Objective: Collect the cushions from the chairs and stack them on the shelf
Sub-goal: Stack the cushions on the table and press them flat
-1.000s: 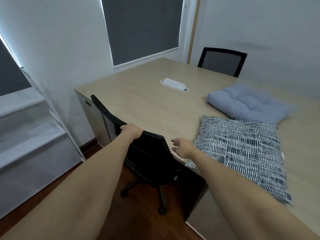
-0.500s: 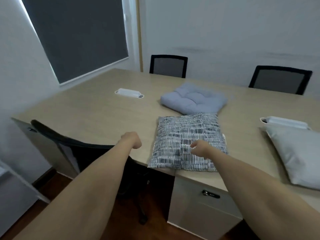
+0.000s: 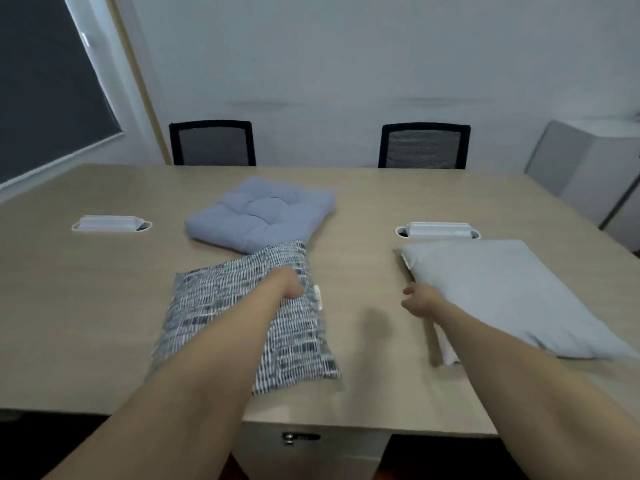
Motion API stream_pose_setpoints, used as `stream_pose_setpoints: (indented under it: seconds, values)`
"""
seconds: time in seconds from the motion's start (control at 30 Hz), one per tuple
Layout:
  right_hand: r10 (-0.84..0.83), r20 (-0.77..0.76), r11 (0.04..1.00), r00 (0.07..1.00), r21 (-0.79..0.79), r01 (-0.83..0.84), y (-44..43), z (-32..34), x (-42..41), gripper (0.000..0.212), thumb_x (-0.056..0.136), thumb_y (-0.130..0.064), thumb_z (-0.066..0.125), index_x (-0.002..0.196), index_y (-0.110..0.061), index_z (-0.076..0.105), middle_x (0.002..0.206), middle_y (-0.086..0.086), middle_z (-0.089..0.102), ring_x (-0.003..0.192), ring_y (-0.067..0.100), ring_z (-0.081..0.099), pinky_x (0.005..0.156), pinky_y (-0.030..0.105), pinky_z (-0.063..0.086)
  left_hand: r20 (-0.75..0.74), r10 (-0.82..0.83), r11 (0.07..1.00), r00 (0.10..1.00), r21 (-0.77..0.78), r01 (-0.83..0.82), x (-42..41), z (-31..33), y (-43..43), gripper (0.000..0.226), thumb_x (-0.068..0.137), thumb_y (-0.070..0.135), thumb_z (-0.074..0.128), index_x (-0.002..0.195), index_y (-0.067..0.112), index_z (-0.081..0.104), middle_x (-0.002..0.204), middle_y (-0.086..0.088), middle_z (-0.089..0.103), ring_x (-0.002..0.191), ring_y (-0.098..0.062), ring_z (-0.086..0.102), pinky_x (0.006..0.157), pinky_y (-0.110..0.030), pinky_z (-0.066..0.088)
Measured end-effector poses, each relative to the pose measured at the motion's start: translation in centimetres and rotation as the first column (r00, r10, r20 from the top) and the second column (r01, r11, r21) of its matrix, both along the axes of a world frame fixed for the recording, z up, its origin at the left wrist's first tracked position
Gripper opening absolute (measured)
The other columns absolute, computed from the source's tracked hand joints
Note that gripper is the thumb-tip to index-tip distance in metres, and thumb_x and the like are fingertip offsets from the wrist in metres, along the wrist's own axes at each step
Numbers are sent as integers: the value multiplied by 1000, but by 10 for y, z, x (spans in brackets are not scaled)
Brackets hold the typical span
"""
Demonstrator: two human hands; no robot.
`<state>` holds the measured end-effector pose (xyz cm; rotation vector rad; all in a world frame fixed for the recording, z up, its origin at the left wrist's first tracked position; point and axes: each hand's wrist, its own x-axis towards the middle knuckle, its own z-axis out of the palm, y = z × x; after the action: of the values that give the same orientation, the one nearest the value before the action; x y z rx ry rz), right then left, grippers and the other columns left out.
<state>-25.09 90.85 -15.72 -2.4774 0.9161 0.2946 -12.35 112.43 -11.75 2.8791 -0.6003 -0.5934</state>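
Note:
Three cushions lie on the beige table [image 3: 86, 306]. A navy-and-white patterned cushion [image 3: 214, 317] is nearest, its far corner overlapping a blue tufted cushion [image 3: 259, 213] behind it. A pale grey pillow [image 3: 502, 292] lies at the right. My left hand [image 3: 289, 284] is on the patterned cushion near its right edge, fingers curled into the fabric. My right hand [image 3: 417, 301] hovers beside the left edge of the grey pillow with its fingers loosely apart, holding nothing. No shelf is in view.
Two black mesh chairs [image 3: 212, 143] [image 3: 424, 145] stand at the table's far side against the wall. White cable boxes [image 3: 107, 224] [image 3: 438, 230] are set into the tabletop. A drawer lock [image 3: 299, 437] shows under the near edge. Grey panels [image 3: 571, 168] stand at the right.
My view has swung right, away from the black chair and white shelf. My left hand left the chair back and came onto the patterned cushion. My right hand moved off it toward the grey pillow.

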Motion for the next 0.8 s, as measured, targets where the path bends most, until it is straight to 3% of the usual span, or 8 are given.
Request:
stream_pose_setpoints:
  seconds: [0.03, 0.1, 0.27, 0.4, 0.5, 0.63, 0.73, 0.8]
  values:
    - [-49, 15, 999, 999, -7, 49, -23, -4, -4, 44, 93, -13, 48, 136, -6, 50, 136, 10, 54, 125, 25, 50, 98, 24, 41, -9, -20, 1000, 1000, -19, 20, 0, -3, -24, 49, 100, 24, 40, 143, 1, 41, 150, -17, 40, 138, -30, 41, 112, -32, 32]
    - [-161, 41, 987, 986, 3, 161, -74, -13, -16, 44, 92, -14, 49, 136, -5, 50, 143, 14, 49, 131, 29, 46, 106, 28, 36, -60, -18, 999, 998, -38, 16, -3, -14, -76, 52, 99, 24, 42, 145, -1, 36, 151, -18, 38, 139, -31, 40, 111, -31, 33]
    - [-332, 49, 943, 942, -9, 332, -167, -33, -40, 49, 93, -13, 46, 142, -8, 42, 146, 15, 44, 134, 31, 42, 107, 33, 36, -154, -89, 992, 984, -98, 75, -20, -45, -179, 50, 98, 22, 44, 141, -4, 41, 148, -19, 42, 137, -30, 43, 107, -29, 36]
    - [-320, -7, 945, 947, -73, 319, -205, -53, -51, 43, 95, -17, 43, 136, -7, 48, 141, 17, 47, 127, 34, 49, 103, 34, 40, -296, -112, 973, 948, -227, 44, -41, -62, -244, 48, 101, 25, 41, 141, -1, 41, 148, -16, 43, 133, -30, 46, 101, -30, 42]
    - [-277, -18, 960, 961, -52, 276, -217, -67, -61, 43, 98, -26, 41, 139, -12, 44, 143, 16, 40, 127, 34, 47, 104, 34, 37, -479, -29, 947, 877, -295, -129, -52, -86, -280, 51, 101, 31, 40, 141, -1, 42, 146, -17, 46, 132, -31, 48, 107, -35, 42]
    - [-275, -12, 961, 961, -39, 275, -231, -70, -71, 51, 96, -28, 47, 144, -13, 39, 143, 12, 45, 129, 30, 47, 106, 31, 34, -692, 87, 837, 716, -339, -429, -71, -120, -309, 70, 91, 52, 51, 139, 1, 45, 142, -16, 50, 130, -30, 51, 109, -39, 42]
    - [-299, -23, 954, 954, -15, 299, -232, -70, -73, 56, 94, -32, 50, 146, -15, 37, 146, 9, 45, 134, 26, 43, 109, 29, 31, -798, 131, 691, 588, -352, -631, -79, -143, -318, 70, 86, 38, 67, 138, -3, 45, 141, -18, 51, 127, -31, 54, 107, -42, 44]
    - [-298, -15, 955, 954, 2, 298, -222, -72, -67, 58, 93, -35, 52, 146, -16, 37, 148, 8, 43, 135, 26, 42, 110, 30, 31, -804, 182, 653, 567, -332, -681, -75, -148, -315, 65, 84, 26, 71, 137, -3, 46, 140, -18, 52, 125, -32, 56, 105, -42, 46]
